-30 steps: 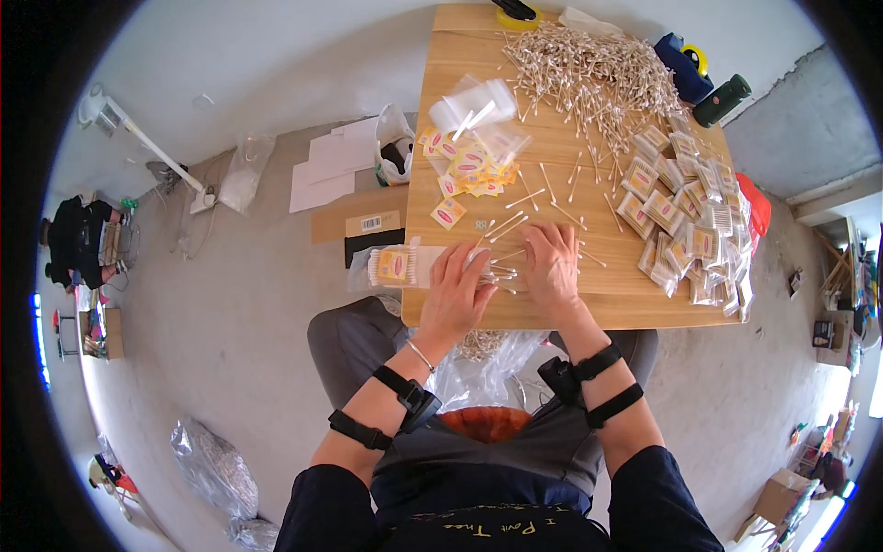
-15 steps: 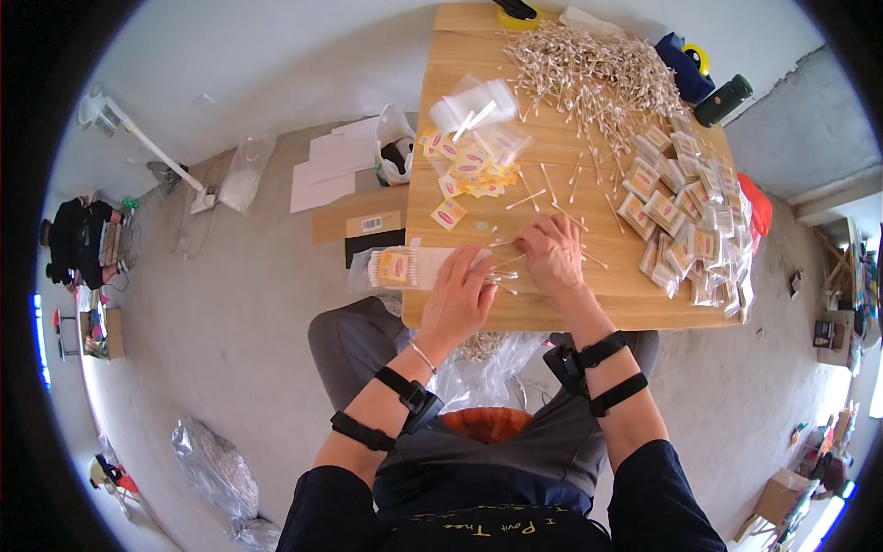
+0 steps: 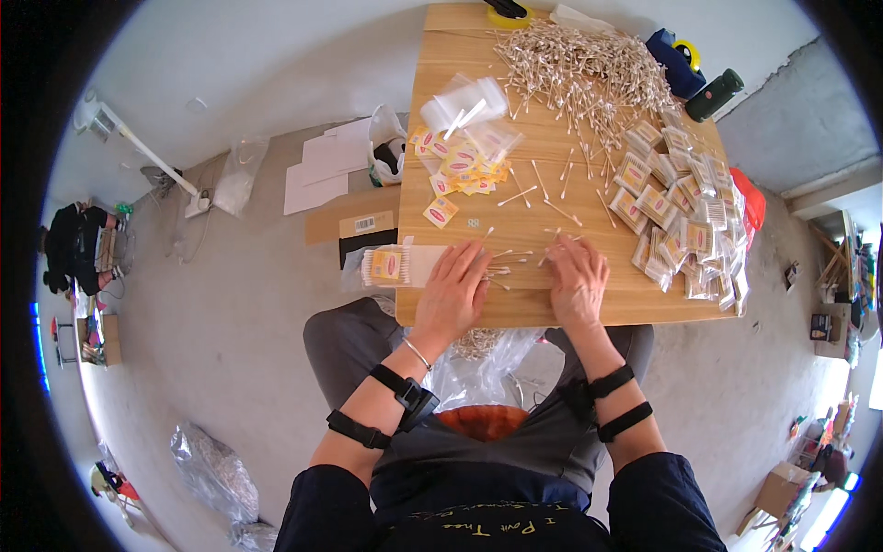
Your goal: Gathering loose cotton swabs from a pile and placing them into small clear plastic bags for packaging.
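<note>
Near the table's front edge, my left hand (image 3: 451,283) is curled over a small bunch of cotton swabs (image 3: 504,261), whose tips fan out to its right. Its palm side is hidden. My right hand (image 3: 579,279) rests a little further right, fingers bent down to the wood, with swab ends showing at its fingertips and thumb; how many it grips I cannot tell. Left of my left hand, a clear bag of swabs with a yellow card (image 3: 387,265) lies at the table's left edge. Several loose swabs (image 3: 528,197) are scattered beyond both hands.
A big heap of swabs (image 3: 589,74) covers the far part of the table (image 3: 552,308). Filled packets (image 3: 676,212) pile up at the right. Yellow cards (image 3: 464,167) and empty clear bags (image 3: 467,103) lie at the left. A dark green cylinder (image 3: 715,95) stands at the far right.
My right hand has moved right, away from the left hand and the bunch beside it. The left hand stays over the swabs. The whole view has shifted slightly.
</note>
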The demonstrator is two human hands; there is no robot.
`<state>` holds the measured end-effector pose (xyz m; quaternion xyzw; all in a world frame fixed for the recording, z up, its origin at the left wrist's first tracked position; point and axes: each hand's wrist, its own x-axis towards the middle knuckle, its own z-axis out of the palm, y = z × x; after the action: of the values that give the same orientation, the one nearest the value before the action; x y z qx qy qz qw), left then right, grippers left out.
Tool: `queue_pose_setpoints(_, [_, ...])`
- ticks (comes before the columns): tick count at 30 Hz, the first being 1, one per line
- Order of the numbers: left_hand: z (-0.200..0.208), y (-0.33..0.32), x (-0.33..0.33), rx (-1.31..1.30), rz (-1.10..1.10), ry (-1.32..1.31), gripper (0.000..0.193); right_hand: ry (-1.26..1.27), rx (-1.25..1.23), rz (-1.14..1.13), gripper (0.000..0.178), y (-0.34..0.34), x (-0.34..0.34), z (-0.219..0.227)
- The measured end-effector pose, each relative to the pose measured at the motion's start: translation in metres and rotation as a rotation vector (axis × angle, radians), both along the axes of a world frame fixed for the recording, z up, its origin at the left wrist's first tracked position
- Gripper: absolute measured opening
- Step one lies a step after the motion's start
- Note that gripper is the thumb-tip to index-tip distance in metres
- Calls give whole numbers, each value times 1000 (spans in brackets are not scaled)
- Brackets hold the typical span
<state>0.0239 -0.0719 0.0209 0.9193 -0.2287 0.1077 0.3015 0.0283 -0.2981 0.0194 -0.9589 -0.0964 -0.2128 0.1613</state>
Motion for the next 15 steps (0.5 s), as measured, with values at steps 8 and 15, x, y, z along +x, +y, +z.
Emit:
queue_pose_setpoints(8, [-1, 0, 0, -34, 2, 11, 42, -7, 54, 28, 35, -5, 20, -4])
queue_pose_setpoints(15, [0, 0, -2, -112, 94, 7, 58, 205, -45, 456, 55, 49, 27, 7])
